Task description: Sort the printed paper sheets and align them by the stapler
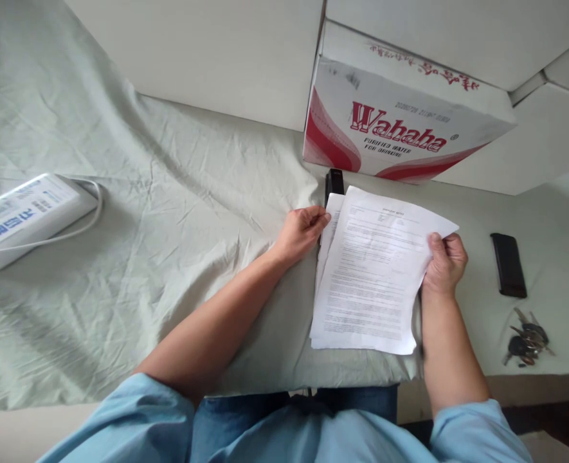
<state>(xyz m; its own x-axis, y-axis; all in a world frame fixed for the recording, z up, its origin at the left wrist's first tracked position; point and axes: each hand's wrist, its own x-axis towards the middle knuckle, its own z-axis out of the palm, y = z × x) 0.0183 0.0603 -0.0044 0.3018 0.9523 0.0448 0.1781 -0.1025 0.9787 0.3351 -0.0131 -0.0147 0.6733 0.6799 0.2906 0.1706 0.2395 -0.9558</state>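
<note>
Pale green, wrinkled cloth [168, 212] covers the desk, and near its front edge lies a thin stack of white printed paper sheets [371, 276], fanned slightly so that a lower sheet peeks out at the upper left. The right hand [444, 262] pinches the stack's right edge, thumb on top and fingers curled beneath, while the left hand [302, 233] has its fingers narrowed onto the upper left corner of the lower sheet. Touching that corner from behind stands a small black oblong object [334, 182], perhaps a stapler, though most of it is hidden by the paper and I cannot tell for sure. Just behind it sits a white and red cardboard box printed "Wahaha" [400, 122]. Well to the right lie a black rectangular phone [508, 264] and a bunch of metal keys [526, 339]; far left rests a white flat device with a white cable [28, 215], cut off by the frame. As a judgement: the sheets are not squared, so they could slip further apart in so light a pinch, and the bottom edge, near the desk's front, could slide off toward the lap. The print is too small to read, and the number of sheets is unclear.
</note>
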